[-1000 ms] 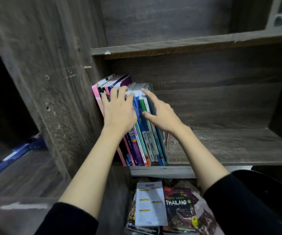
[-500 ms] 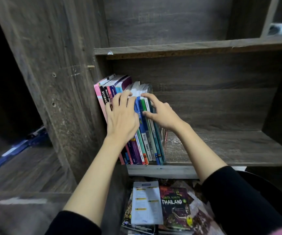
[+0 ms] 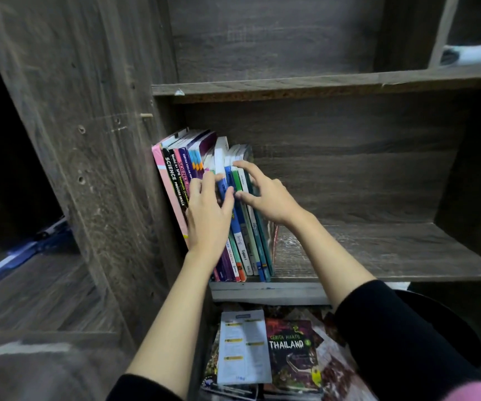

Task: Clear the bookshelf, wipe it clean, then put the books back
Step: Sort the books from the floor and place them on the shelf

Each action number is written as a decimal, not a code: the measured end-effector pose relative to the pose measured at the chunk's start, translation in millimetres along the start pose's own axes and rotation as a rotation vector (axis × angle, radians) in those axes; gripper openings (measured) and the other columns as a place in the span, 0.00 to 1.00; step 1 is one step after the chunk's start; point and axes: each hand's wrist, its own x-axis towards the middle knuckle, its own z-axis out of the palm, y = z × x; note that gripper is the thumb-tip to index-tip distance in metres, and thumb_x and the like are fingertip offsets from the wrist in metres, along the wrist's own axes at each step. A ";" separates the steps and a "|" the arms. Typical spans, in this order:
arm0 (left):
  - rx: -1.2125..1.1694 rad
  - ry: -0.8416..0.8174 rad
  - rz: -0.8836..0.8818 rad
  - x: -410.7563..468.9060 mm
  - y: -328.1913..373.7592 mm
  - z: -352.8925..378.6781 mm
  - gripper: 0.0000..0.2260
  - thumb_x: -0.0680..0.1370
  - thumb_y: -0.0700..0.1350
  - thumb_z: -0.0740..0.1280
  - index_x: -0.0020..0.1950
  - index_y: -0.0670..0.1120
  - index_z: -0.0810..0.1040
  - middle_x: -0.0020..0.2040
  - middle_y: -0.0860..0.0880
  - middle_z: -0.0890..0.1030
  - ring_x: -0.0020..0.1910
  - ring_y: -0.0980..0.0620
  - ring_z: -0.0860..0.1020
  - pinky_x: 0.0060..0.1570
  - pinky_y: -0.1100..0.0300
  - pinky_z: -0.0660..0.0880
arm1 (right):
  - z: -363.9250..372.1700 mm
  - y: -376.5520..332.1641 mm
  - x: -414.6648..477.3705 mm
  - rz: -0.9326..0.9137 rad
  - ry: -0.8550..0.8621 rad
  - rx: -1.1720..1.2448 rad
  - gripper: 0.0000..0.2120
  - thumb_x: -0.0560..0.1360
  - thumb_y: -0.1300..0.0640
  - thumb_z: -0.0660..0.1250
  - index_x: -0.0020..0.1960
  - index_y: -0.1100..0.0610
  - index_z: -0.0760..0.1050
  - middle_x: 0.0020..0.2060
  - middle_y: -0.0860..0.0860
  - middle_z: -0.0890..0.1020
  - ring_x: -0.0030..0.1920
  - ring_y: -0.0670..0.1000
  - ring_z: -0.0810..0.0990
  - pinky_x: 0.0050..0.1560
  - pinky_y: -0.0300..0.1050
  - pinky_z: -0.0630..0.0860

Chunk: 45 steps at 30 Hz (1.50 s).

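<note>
1. Head view: the books [image 3: 175, 180] stand in a row at the far left end of the bookshelf [image 3: 378, 250] board, jammed against its left side wall and leaning a bit to the left. The rest of the board to the right is bare wood.
2. Left hand [image 3: 209, 218]: fingers straight and close together, lying flat on the spines mid-row, w/ the thumb by a blue spine. Not gripping anything.
3. Right hand [image 3: 268, 198]: fingers spread, index tip up at the top of the green/white spines, thumb on the blue one, other fingers over the rightmost teal book. Touching, not clearly pinching.
4. Below the front edge there's a messy pile, incl. a "THAILAND" book [image 3: 291, 351] and a white sheet [image 3: 243, 348] just beside it.
</note>
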 end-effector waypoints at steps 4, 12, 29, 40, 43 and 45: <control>-0.051 0.034 -0.020 0.1 0.4 -0.7 0.08 0.76 0.41 0.68 0.54 0.42 0.75 0.50 0.46 0.75 0.42 0.56 0.74 0.44 0.63 0.74 | -0.5 0.1 0.2 -0.006 -0.002 0.003 0.26 0.78 0.53 0.64 0.73 0.41 0.59 0.66 0.55 0.75 0.67 0.61 0.70 0.67 0.59 0.67; -0.140 0.240 0.047 -22.7 14.0 -24.9 0.08 0.71 0.40 0.72 0.50 0.44 0.79 0.44 0.52 0.75 0.34 0.65 0.73 0.37 0.73 0.72 | 2.0 2.0 2.3 -0.011 0.021 -0.042 0.26 0.78 0.52 0.64 0.73 0.42 0.59 0.63 0.57 0.77 0.65 0.63 0.71 0.66 0.57 0.66; -0.188 -0.337 -0.467 -53.4 15.3 -31.4 0.12 0.77 0.43 0.64 0.60 0.47 0.72 0.50 0.50 0.79 0.49 0.49 0.77 0.49 0.55 0.76 | 11.2 3.4 -2.3 0.064 0.041 -0.027 0.35 0.76 0.57 0.67 0.72 0.34 0.52 0.60 0.61 0.78 0.65 0.64 0.71 0.65 0.58 0.68; -0.357 -0.453 -0.360 -60.8 48.1 -102.3 0.11 0.76 0.39 0.67 0.44 0.56 0.72 0.46 0.55 0.82 0.40 0.55 0.80 0.28 0.67 0.72 | 14.7 2.5 -40.1 0.215 0.061 0.123 0.41 0.76 0.60 0.68 0.78 0.44 0.46 0.70 0.59 0.70 0.69 0.61 0.68 0.67 0.51 0.64; -0.389 -0.459 -0.333 -63.9 62.6 -113.2 0.10 0.75 0.39 0.68 0.44 0.55 0.74 0.45 0.56 0.83 0.37 0.56 0.80 0.26 0.69 0.69 | 6.0 -1.9 -79.9 0.174 0.172 0.148 0.27 0.74 0.62 0.68 0.71 0.52 0.66 0.61 0.55 0.78 0.64 0.54 0.75 0.67 0.48 0.68; -0.420 -0.463 -0.318 -63.4 75.9 -116.7 0.10 0.74 0.39 0.68 0.46 0.55 0.75 0.47 0.55 0.83 0.38 0.56 0.80 0.25 0.70 0.68 | -5.7 -8.1 -113.1 0.140 0.250 0.269 0.18 0.74 0.63 0.68 0.63 0.54 0.74 0.54 0.49 0.81 0.58 0.51 0.79 0.63 0.52 0.73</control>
